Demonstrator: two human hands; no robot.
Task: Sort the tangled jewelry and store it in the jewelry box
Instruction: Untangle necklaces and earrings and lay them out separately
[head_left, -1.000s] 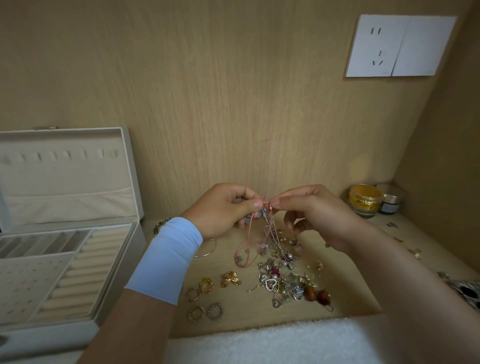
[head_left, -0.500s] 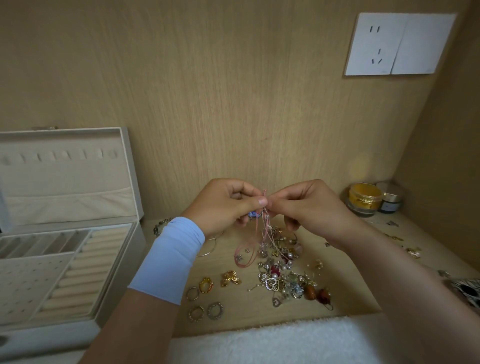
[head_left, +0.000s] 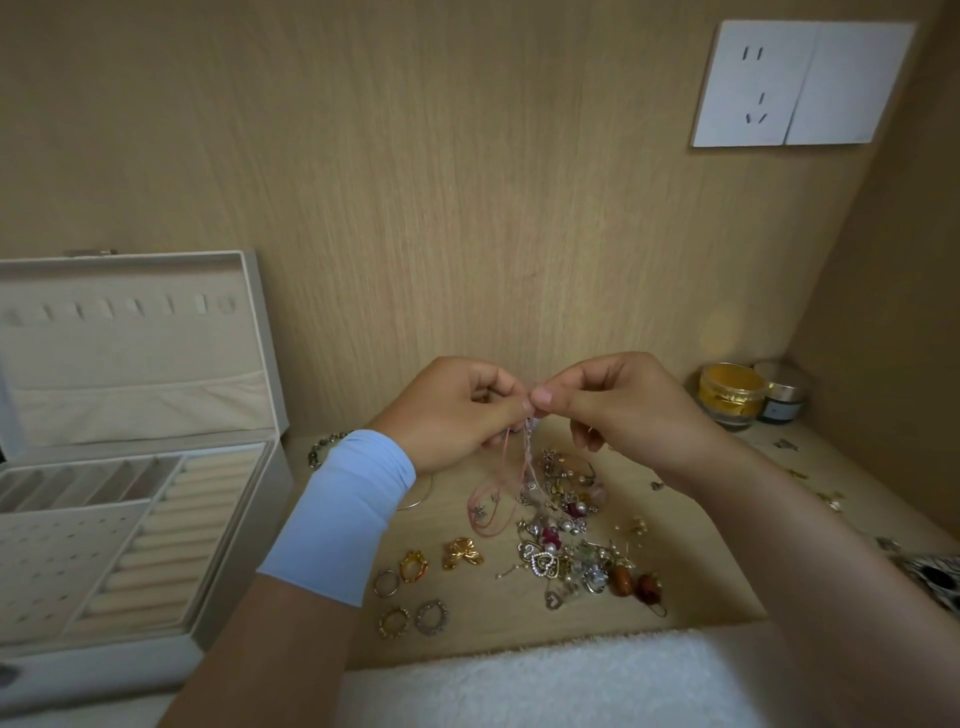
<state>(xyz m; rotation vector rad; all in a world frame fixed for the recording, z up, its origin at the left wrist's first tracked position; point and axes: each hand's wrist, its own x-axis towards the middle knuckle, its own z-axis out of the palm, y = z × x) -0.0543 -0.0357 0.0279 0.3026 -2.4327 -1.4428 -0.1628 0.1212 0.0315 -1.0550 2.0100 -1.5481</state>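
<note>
My left hand (head_left: 457, 410) and my right hand (head_left: 613, 405) meet fingertip to fingertip above the wooden shelf, both pinching the top of a tangle of thin pink cord and silver chain (head_left: 511, 483) that hangs down to the shelf. Under it lies a pile of tangled jewelry (head_left: 571, 540) with hearts, pearls and brown beads. Several rings (head_left: 410, 592) and a gold bow (head_left: 462, 555) lie apart to the left of the pile. The white jewelry box (head_left: 228, 525) stands open at the left, its ring rolls and slots showing.
A gold jar (head_left: 732, 395) and a small dark jar (head_left: 782, 397) stand in the back right corner. Small loose pieces (head_left: 831, 499) lie along the right wall. A white towel (head_left: 545, 680) covers the front edge. A beaded bracelet (head_left: 324, 447) lies behind my left wrist.
Both hands rose slightly and came closer together, lifting the pink cord and chain a little higher off the pile.
</note>
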